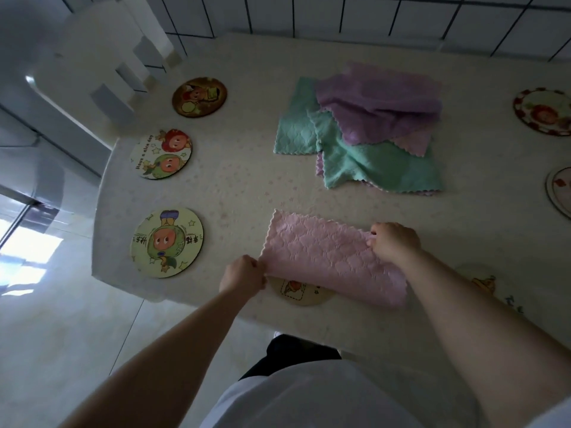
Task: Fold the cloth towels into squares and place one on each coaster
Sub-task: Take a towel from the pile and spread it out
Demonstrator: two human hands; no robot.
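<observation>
A pink towel point(327, 254) lies folded in half near the table's front edge. My left hand point(244, 274) pinches its near-left corner. My right hand point(394, 240) grips its far-right corner. The towel partly covers a round coaster point(299, 293). A pile of purple towels point(380, 103) and green towels point(380, 165) lies behind it at mid-table. Three picture coasters run down the left side: a brown one point(199, 96), a white one point(160, 153) and a green one point(167, 242).
More coasters show at the right edge point(543, 111), point(559, 193) and by my right forearm point(485, 281). A white chair point(92, 63) stands at the table's far-left corner. The pale table point(234, 186) ends close to my body; a tiled wall is behind.
</observation>
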